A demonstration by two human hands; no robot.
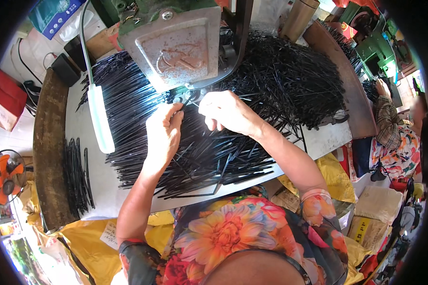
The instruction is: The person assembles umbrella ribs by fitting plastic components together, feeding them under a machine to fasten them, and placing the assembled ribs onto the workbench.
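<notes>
A green bench machine with a worn metal cover plate [176,52] stands at the far middle of the table, with small metal parts under it. My left hand [164,126] is closed in a pinch on a thin black rod [187,101], which looks like an umbrella rib; its tip is at those parts. My right hand [230,113] is closed just right of it, fingers curled by the machine; what they hold is hidden. A wide layer of similar black rods [128,107] lies under and around both hands. To the right is a dense heap of black ribs [290,76].
A lit lamp tube [100,118] hangs left of the machine. Curved wooden boards edge the table [328,137], and a small rod bundle [78,175] lies at left. An orange fan [4,175] stands far left. Another person [394,137] works at a green machine at right.
</notes>
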